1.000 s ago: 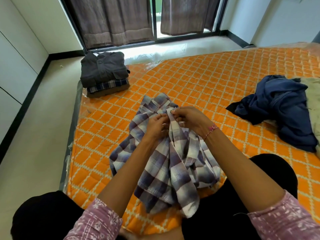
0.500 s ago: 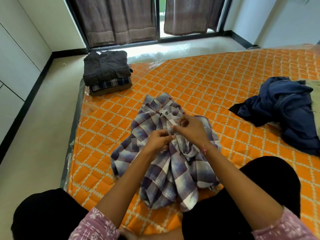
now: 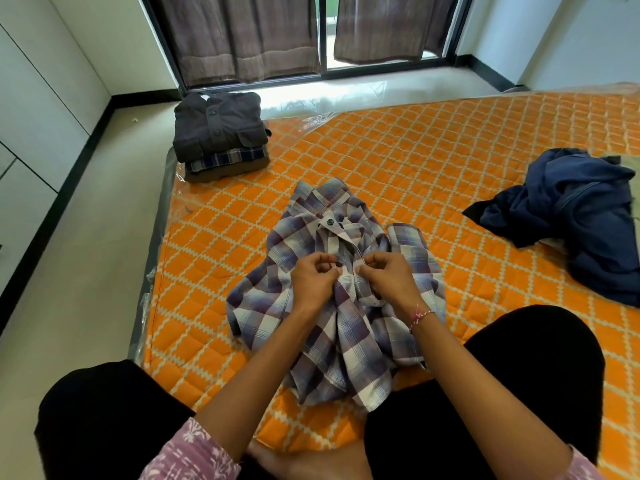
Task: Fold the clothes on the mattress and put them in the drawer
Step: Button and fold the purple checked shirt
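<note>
The plaid shirt (image 3: 332, 306) is bunched up on the orange mattress (image 3: 433, 174), and its placket is pinched by both the left hand (image 3: 313, 280) and right hand (image 3: 389, 278). A folded stack (image 3: 220, 136) is parked at the far-left corner, with a blue garment (image 3: 571, 216) dumped way off right.

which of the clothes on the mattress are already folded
Only the stack at the mattress's far left corner, dark grey shirt on top. The plaid shirt in both hands and the navy garment on the right are still crumpled.
</note>
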Motion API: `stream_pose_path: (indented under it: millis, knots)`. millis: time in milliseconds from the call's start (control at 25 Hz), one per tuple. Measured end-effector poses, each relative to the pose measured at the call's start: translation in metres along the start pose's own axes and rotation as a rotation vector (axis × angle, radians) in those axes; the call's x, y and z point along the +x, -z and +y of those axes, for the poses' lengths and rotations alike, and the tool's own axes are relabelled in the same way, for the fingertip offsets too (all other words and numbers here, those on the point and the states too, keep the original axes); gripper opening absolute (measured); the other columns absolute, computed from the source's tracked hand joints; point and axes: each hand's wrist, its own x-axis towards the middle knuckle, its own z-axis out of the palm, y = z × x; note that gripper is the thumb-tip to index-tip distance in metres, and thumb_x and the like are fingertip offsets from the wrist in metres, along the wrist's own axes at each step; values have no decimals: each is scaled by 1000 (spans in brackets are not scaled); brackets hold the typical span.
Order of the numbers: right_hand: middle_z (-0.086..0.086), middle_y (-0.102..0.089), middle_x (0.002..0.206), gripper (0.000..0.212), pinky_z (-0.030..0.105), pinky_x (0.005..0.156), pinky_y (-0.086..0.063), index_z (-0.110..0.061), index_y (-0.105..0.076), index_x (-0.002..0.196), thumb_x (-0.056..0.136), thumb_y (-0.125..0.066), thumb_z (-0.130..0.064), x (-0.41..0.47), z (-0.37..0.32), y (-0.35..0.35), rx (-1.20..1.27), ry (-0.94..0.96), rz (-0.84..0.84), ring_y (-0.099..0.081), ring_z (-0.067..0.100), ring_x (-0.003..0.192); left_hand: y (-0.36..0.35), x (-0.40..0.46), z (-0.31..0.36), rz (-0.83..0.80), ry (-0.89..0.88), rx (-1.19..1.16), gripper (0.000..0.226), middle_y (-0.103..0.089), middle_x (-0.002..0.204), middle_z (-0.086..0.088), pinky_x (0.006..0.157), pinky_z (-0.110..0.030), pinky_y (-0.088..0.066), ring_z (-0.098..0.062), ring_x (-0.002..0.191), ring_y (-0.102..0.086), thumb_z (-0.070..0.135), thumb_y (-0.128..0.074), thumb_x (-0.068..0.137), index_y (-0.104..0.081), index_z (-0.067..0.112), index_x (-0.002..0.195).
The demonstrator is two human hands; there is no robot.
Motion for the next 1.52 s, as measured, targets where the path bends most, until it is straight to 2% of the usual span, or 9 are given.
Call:
stream_pose_path:
  millis: [240,400,600,720,920,1080,1240,1400,1520]
  knots:
    - [-4,-61,64,18,20,65,-46,-16,-67,73,83,-66,-1,-4,-6,1,123,19,-74,-56,6,62,4,-4,10,-62,56,-31,18,-64,76,-7,66,-30,-51,-17,71,-60,-1,-69,80,-63,15,76]
    - [-6,-63,61,11,16,57,-42,-12,-69,76,87,-67,-14,-5,-11,0,111,64,-121,-54,1,57,3,-8,15,-82,23,-10,6,-63,74,-6,66,-31,-50,-15,70,-59,8,-69,84,-65,10,80]
    - [2,-65,71,6,24,63,-47,-13,-70,75,80,-70,-9,-6,-12,-2,-17,124,62,-56,10,64,0,-11,19,78,-109,199,4,-66,75,0,65,-23,-49,-11,72,-61,11,-72,81,-72,10,77]
    - [-1,-64,65,16,24,56,-46,-19,-68,67,77,-74,-9,-8,-13,-3,44,79,17,-56,10,59,4,-9,23,19,-31,46,6,-68,75,-3,69,-24,-52,-14,74,-64,7,-73,80,-71,9,75]
    - [2,-58,56,20,16,43,-39,-9,-66,69,82,-66,6,-15,-15,3,395,-66,-65,-47,8,44,12,-10,26,-104,148,-203,16,-66,75,-5,59,-14,-52,-12,72,-64,-4,-62,87,-67,6,76]
    - [2,-60,60,14,20,50,-44,-12,-69,73,81,-70,-1,-15,-15,-1,251,-7,-63,-53,13,55,6,-10,24,-25,74,-74,5,-66,76,-4,60,-11,-47,-7,71,-60,2,-66,85,-69,5,81]
    - [-3,-60,57,14,21,51,-43,-15,-70,72,80,-72,-4,-13,-12,-3,227,23,-31,-52,9,52,1,-9,20,56,47,-65,5,-71,85,-12,76,-27,-53,-16,77,-64,3,-68,83,-73,3,85]
    - [2,-67,65,14,28,57,-53,-17,-73,75,81,-70,-5,-13,-10,-9,135,49,-1,-62,12,58,-5,-12,19,132,20,27,7,-72,83,-8,69,-22,-51,-13,74,-64,5,-68,83,-75,5,84]
    - [12,-69,71,20,24,59,-57,-12,-70,77,89,-58,-1,-12,-14,-5,240,-43,-42,-67,15,61,-9,-10,21,123,-28,121,8,-71,80,-6,65,-20,-50,-11,70,-63,8,-68,83,-75,6,84]
